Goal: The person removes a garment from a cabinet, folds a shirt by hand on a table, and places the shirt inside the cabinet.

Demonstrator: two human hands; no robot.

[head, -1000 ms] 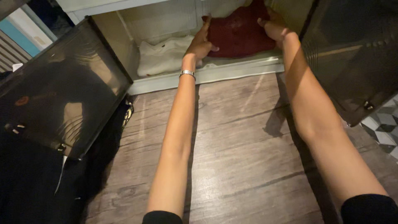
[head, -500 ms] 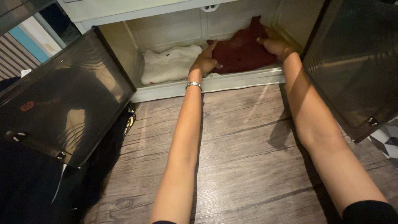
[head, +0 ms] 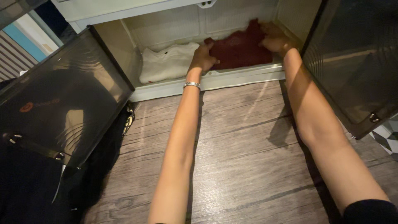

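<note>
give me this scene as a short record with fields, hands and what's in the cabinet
left hand: resting on the left edge of the red cloth
right hand: on the cloth's right end
cabinet: low, white, both dark doors swung open
white cloth: folded, left of the red one, untouched
bracelet: silver, on the left wrist
floor: wood-look planks

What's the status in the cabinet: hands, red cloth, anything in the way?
Left hand and right hand both on red cloth. Cloth flat in cabinet, white cloth beside it. Nothing blocking.
</note>
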